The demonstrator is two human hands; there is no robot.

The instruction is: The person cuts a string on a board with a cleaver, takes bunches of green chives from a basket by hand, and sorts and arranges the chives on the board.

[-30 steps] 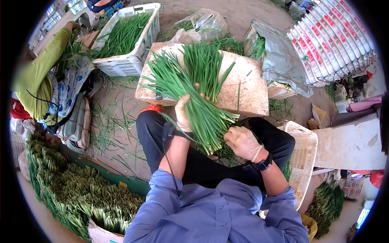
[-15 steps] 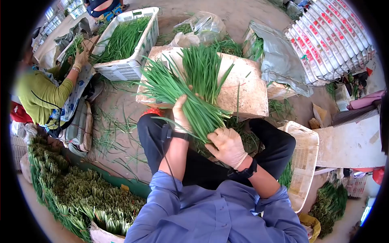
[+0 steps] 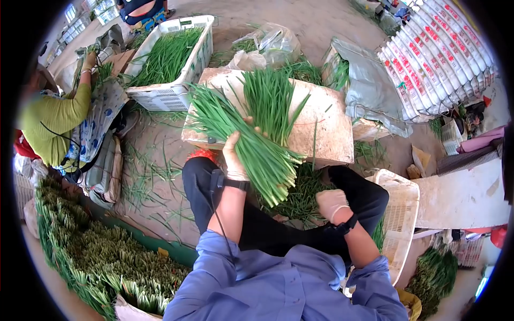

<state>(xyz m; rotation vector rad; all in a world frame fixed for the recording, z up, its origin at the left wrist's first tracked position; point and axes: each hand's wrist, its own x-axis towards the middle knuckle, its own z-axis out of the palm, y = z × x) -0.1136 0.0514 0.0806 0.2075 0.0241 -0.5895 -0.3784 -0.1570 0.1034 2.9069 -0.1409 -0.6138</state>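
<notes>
Gloved, my left hand point(image 3: 234, 158) is wrapped round a thick bunch of long green stalks point(image 3: 257, 155), its pale cut ends pointing down and right. Another green bunch point(image 3: 267, 101) lies on the worn white foam box point(image 3: 326, 123), just behind the held one. My right hand point(image 3: 332, 205), also gloved, is away from the bunch, above my right knee, with its fingers curled in; whatever they may hold is hidden. Loose green leaves point(image 3: 302, 198) lie on the ground between my legs.
A white crate point(image 3: 184, 88) of greens stands at the upper left, beside a co-worker in a yellow-green top point(image 3: 56, 125). Many bundles point(image 3: 118, 257) fill the lower left. An off-white crate point(image 3: 401, 214) stands at my right, and a covered box point(image 3: 369, 80) is behind it.
My right hand has left the cut ends of the bunch and moved right, its fingers now curled. My left hand still holds the bunch. The co-worker's arms have shifted.
</notes>
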